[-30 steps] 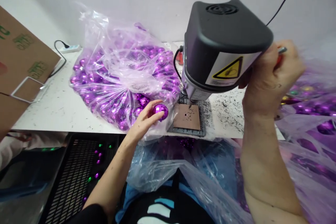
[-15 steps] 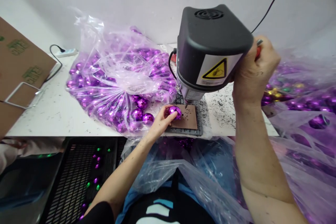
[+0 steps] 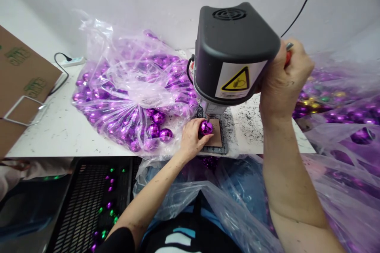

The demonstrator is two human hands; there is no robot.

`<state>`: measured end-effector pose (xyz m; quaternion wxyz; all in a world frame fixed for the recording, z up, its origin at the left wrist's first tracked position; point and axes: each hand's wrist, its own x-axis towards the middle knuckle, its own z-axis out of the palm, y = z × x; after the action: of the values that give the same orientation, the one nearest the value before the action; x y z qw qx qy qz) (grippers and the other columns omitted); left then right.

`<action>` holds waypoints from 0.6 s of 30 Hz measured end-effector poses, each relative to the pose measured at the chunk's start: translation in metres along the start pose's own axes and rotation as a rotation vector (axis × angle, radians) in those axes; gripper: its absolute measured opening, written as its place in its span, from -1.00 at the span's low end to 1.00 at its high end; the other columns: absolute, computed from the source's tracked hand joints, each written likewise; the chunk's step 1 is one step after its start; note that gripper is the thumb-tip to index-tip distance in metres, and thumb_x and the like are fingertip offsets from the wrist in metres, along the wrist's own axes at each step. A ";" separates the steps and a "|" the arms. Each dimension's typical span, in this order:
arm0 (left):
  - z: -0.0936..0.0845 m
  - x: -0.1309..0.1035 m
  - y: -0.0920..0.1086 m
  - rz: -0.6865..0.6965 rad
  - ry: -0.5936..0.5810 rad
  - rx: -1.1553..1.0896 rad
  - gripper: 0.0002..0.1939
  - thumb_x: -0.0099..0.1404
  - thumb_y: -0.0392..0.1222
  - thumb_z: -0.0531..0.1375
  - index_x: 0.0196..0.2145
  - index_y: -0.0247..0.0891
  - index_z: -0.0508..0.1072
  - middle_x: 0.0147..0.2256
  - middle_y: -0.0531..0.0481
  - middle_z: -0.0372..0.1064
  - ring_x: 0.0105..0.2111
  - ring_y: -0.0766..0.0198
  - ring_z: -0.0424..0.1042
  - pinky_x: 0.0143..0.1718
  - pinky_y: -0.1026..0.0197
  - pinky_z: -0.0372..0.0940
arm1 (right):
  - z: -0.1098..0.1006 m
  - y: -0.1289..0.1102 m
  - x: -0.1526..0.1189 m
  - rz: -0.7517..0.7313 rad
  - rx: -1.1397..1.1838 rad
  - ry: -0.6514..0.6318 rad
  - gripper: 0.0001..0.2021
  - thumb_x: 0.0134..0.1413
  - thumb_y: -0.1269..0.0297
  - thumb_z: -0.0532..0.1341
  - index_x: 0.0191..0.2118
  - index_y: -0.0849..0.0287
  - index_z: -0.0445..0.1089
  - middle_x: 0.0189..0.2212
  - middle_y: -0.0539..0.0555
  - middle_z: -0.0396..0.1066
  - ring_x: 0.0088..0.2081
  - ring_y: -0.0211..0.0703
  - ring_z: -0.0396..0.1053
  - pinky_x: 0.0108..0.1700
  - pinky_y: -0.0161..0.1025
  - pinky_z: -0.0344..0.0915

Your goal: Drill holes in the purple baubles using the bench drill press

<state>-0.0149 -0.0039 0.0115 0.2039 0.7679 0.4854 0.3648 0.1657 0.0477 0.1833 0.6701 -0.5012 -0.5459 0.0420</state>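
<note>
My left hand [image 3: 192, 137] is closed around a shiny purple faceted ball [image 3: 206, 127], thumb in front and fingers behind. The ball sits over a brown board [image 3: 217, 136] on the base of a black drill press [image 3: 237, 35], right under the tool tip, which seems to meet its top. At the right side of the machine, my right hand [image 3: 285, 79] is wrapped round a lever handle [image 3: 288, 53] with red on it. A clear plastic bag [image 3: 148, 91] full of purple balls lies left of the machine, with a few balls loose at its mouth.
Dark shavings litter the white table [image 3: 247, 126]. A cardboard box [image 3: 23, 79] and a power strip [image 3: 73, 61] are on the left. Below stands a black crate [image 3: 78, 197] with small purple and green pieces. More bagged purple balls [image 3: 341, 116] are at the right.
My left hand has moved right with the ball, bringing it under the tool tip. My right hand keeps its grip on the lever. The whole view has shifted slightly.
</note>
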 end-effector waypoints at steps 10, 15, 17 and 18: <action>0.007 0.000 -0.008 0.025 -0.048 -0.031 -0.46 0.30 0.01 0.27 0.13 -0.25 0.28 0.05 -0.20 0.38 0.08 0.04 0.33 0.18 -0.03 0.11 | 0.000 -0.005 0.002 -0.040 -0.041 0.020 -0.35 0.00 -0.38 -0.02 -0.52 0.23 -0.08 -0.59 -0.12 -0.18 -0.52 -0.57 -0.13 -0.44 -0.44 -0.15; 0.006 -0.001 -0.008 0.040 -0.058 -0.006 -0.47 0.32 0.03 0.25 0.13 -0.26 0.27 0.05 -0.21 0.38 0.09 0.04 0.32 0.17 -0.03 0.10 | -0.005 -0.008 -0.003 -0.055 -0.048 0.003 -0.40 0.11 -0.31 0.00 -0.49 0.25 0.02 -0.63 -0.14 -0.13 -0.60 -0.58 -0.05 -0.52 -0.47 -0.13; 0.006 -0.001 -0.008 0.036 -0.061 -0.003 -0.47 0.31 0.03 0.25 0.13 -0.26 0.28 0.04 -0.20 0.38 0.08 0.03 0.32 0.18 -0.04 0.10 | -0.010 -0.008 -0.015 -0.124 -0.102 0.046 -0.48 0.21 -0.17 0.04 -0.45 0.28 0.12 -0.64 -0.13 -0.05 -0.60 -0.57 0.03 -0.51 -0.47 -0.08; 0.006 -0.001 -0.008 0.030 -0.066 -0.005 -0.47 0.31 0.03 0.25 0.13 -0.25 0.28 0.04 -0.20 0.38 0.07 0.03 0.32 0.18 -0.05 0.09 | -0.013 -0.007 -0.023 -0.164 -0.127 0.077 -0.54 0.24 -0.08 0.07 -0.42 0.29 0.18 -0.62 -0.12 0.01 -0.59 -0.57 0.07 -0.51 -0.46 -0.06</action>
<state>-0.0150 -0.0007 0.0022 0.2161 0.7862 0.4662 0.3434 0.1630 0.0218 0.1737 0.6588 -0.4976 -0.5603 -0.0669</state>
